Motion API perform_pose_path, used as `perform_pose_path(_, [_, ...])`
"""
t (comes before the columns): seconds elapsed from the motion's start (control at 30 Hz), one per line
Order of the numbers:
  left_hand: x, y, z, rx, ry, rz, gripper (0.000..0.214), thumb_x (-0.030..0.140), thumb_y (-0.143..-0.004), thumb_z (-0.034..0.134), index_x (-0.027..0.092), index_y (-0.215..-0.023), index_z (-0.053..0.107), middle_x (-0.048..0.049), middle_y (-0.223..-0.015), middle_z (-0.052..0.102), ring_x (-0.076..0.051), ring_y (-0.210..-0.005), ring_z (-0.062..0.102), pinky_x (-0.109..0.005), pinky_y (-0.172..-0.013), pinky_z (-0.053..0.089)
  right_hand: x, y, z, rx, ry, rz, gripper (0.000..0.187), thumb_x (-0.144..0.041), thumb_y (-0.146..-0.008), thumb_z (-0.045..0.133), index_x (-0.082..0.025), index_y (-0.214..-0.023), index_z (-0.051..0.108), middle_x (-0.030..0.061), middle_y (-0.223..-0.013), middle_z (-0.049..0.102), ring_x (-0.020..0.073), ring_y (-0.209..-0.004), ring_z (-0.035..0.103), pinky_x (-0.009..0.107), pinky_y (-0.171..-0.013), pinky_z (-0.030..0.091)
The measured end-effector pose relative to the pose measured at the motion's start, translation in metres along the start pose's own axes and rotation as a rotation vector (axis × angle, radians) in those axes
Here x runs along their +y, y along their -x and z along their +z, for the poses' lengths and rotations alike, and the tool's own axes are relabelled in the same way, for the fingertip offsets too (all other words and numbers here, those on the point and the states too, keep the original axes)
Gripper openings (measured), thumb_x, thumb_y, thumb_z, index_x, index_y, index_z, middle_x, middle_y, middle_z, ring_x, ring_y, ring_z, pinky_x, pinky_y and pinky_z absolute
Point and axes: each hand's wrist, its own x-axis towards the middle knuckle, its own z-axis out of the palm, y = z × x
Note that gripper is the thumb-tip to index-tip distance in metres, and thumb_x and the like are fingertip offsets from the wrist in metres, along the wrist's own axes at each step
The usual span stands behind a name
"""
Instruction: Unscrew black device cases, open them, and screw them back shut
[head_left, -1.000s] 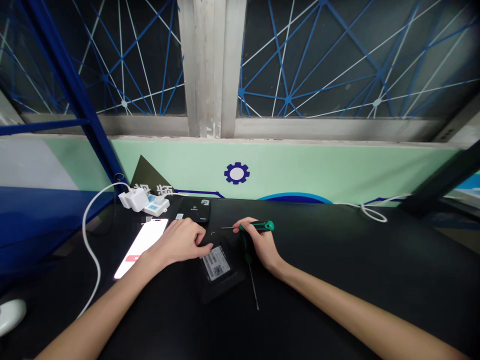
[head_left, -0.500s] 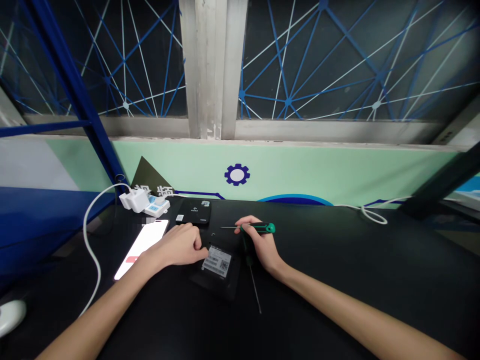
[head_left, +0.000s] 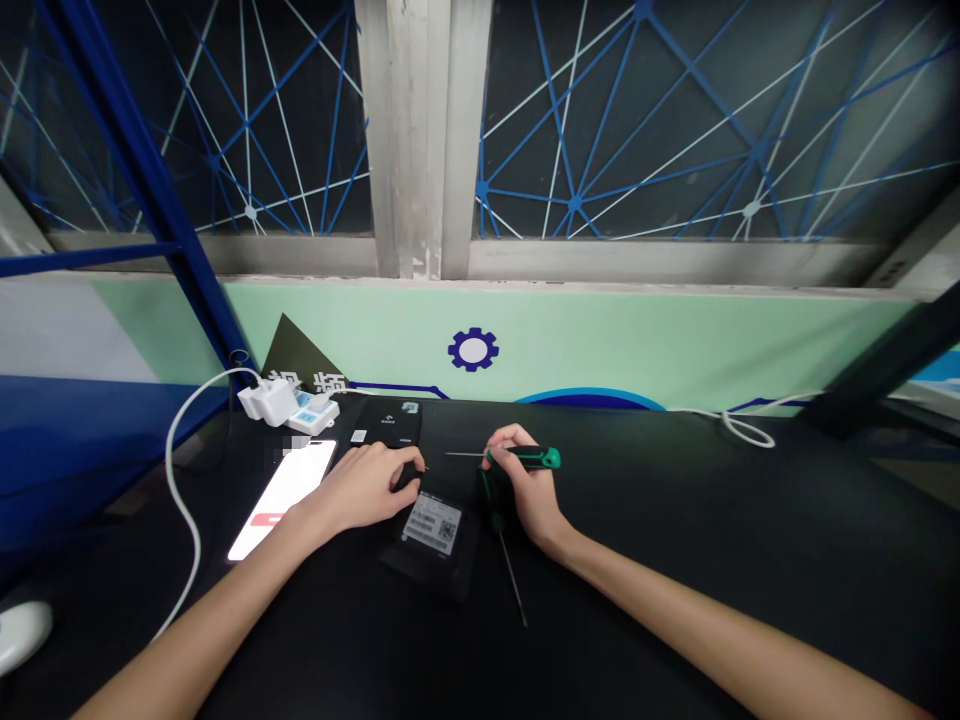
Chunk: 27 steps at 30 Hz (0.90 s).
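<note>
My right hand (head_left: 526, 490) grips a screwdriver (head_left: 538, 457) with a green and black handle, its thin shaft pointing left. A second green-handled screwdriver (head_left: 512, 575) lies beneath the fingers, tip toward me; whether they touch it I cannot tell. My left hand (head_left: 375, 482) is palm down with curled fingers, thumb and index finger apart around a dark gap. By the index fingertip is a tiny glinting piece (head_left: 427, 469), too small to name. Just below the left thumb lies a flat black box (head_left: 431, 545) bearing a white printed label.
Behind my left hand sits another flat black box (head_left: 388, 420). A lit phone (head_left: 281, 500) lies under the left forearm. White plugs and a power strip (head_left: 311, 410) stand at the back left, with a white cable (head_left: 176, 480). A white mouse (head_left: 24, 635) is at far left.
My left thumb and index finger have spread and reached toward the tiny piece. My right hand and its screwdriver have shifted slightly right. The lower screwdriver's tip has moved a little right.
</note>
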Motion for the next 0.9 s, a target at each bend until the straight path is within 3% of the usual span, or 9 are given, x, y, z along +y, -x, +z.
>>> perform_pose_path(0.2, [-0.0027, -0.0005, -0.0015, 0.002, -0.029, -0.025, 0.022, 0.032, -0.083, 0.051, 0.027, -0.099, 0.065, 0.0033, -0.065, 0.060, -0.018, -0.062, 0.057, -0.028, -0.056, 0.030, 0.0001, -0.0002, -0.0005, 0.037, -0.048, -0.021, 0.018, -0.034, -0.082, 0.065, -0.023, -0.087, 0.051, -0.0060, -0.059, 0.055, 0.0130, -0.056, 0.048, 0.024, -0.055, 0.037])
perform_pose_path(0.43, [-0.0037, 0.0008, -0.0015, -0.019, -0.026, -0.005, 0.023, 0.032, -0.087, 0.047, 0.027, -0.104, 0.062, 0.0033, -0.067, 0.061, -0.018, -0.064, 0.058, -0.028, -0.056, 0.030, 0.0011, -0.0033, -0.0023, 0.004, -0.159, -0.030, 0.029, -0.040, -0.088, 0.065, -0.021, -0.072, 0.051, -0.0064, -0.054, 0.049, 0.0086, -0.047, 0.041, 0.021, -0.048, 0.034])
perform_pose_path(0.67, [-0.0057, -0.0002, -0.0019, -0.084, 0.032, 0.006, 0.033, 0.054, -0.095, 0.044, 0.026, -0.102, 0.059, 0.0034, -0.065, 0.062, -0.019, -0.065, 0.059, -0.027, -0.058, 0.032, -0.0024, -0.0072, -0.0042, -0.022, -0.235, -0.019, 0.038, -0.040, -0.089, 0.066, -0.020, -0.063, 0.047, -0.0089, -0.047, 0.038, 0.0055, -0.037, 0.030, 0.020, -0.038, 0.023])
perform_pose_path(0.9, [-0.0061, 0.0001, -0.0032, -0.103, 0.018, -0.026, 0.036, 0.057, -0.094, 0.043, 0.025, -0.102, 0.057, 0.0004, -0.074, 0.065, -0.022, -0.074, 0.061, -0.029, -0.061, 0.035, -0.0037, -0.0069, -0.0060, -0.054, -0.122, -0.055, 0.040, -0.042, -0.090, 0.065, -0.020, -0.063, 0.045, -0.0081, -0.048, 0.041, 0.0054, -0.038, 0.032, 0.021, -0.039, 0.022])
